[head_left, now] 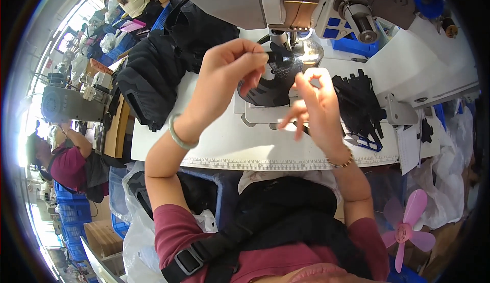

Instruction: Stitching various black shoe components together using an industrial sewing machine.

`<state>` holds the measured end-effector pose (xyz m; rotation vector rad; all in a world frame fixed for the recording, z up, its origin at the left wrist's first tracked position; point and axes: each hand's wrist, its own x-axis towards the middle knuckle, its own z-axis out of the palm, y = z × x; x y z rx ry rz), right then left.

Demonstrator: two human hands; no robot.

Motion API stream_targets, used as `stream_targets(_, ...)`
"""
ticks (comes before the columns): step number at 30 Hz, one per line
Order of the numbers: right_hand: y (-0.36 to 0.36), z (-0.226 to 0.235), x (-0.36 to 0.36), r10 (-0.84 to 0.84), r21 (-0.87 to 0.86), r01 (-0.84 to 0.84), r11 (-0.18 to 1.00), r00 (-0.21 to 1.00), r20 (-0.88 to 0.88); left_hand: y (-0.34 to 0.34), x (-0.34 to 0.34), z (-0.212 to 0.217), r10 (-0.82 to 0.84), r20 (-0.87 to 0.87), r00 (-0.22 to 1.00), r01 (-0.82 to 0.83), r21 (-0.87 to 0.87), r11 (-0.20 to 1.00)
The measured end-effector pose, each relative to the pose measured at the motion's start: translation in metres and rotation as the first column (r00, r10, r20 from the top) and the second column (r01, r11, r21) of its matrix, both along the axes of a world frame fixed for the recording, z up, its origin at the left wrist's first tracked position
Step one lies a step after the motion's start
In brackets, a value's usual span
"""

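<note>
A black fabric piece (pixel 273 91) with a faint pattern lies under the needle area of the sewing machine (pixel 293 40). My left hand (pixel 229 71) is raised over its left side, thumb and forefinger pinched together at a dark edge of the fabric near the presser foot. To the right, my right hand (pixel 319 104) hovers beside the piece with its fingers bent and spread apart; I see nothing held in it. A stack of black strap pieces (pixel 360 101) lies on the table, right of this hand. The fabric directly behind my fingers is partly hidden.
Black bags or padded panels (pixel 150 76) are heaped on the left of the white table (pixel 214 135). Dark-handled snips (pixel 365 142) lie near its ruled front edge. A blue tray (pixel 357 47) stands behind. A pink fan (pixel 406 232) is at lower right. Co-workers sit at left.
</note>
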<state>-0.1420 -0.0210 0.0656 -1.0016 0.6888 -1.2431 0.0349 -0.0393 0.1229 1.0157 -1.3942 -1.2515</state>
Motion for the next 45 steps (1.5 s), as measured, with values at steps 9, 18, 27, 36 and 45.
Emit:
stream_targets(9, -0.016, -0.026, 0.039, -0.373, -0.105, 0.416, 0.903, 0.882, 0.288, -0.026, -0.009, -0.015, -0.076, 0.056, 0.995, 0.066, 0.162, 0.985)
stream_targets(18, -0.026, -0.049, 0.02, -0.318, -0.455, 0.285, 0.844, 0.948, 0.004, -0.03, -0.008, -0.023, -0.066, 0.005, 0.998, 0.064, 0.185, 0.981)
stream_targets(27, -0.034, -0.052, 0.014, -0.527, -0.759, 0.266, 0.594, 0.842, -0.117, -0.032, -0.01, -0.021, -0.076, -0.004, 0.997, 0.076, 0.203, 0.976)
stream_targets(36, -0.031, -0.051, 0.013, -0.585, -0.768, 0.245, 0.592, 0.786, -0.2, -0.038, -0.004, -0.006, -0.159, 0.205, 0.966, 0.104, 0.256, 0.961)
stream_targets(45, -0.027, -0.048, 0.014, -0.615, -0.75, 0.255, 0.61, 0.749, -0.246, -0.042, -0.004, -0.012, -0.146, 0.161, 0.976, 0.094, 0.294, 0.951)
